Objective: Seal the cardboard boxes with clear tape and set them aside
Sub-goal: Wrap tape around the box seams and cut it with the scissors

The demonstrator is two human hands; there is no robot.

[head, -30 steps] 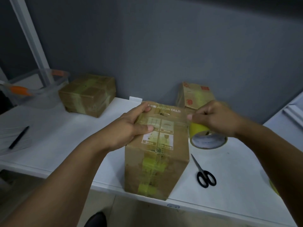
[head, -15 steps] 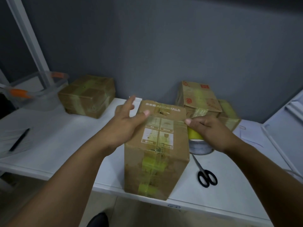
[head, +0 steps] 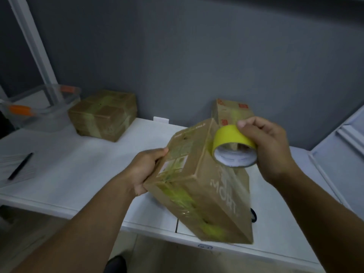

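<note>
left hand (head: 144, 170) gripping tilted box (head: 199, 180), right hand (head: 269, 148) holding tape roll (head: 232, 138)

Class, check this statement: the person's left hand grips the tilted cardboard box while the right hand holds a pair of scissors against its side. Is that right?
One detail is wrong. The right hand holds the yellow tape roll, not scissors, against the side of the tilted cardboard box. The left hand does grip the box, as the head view shows.
</note>
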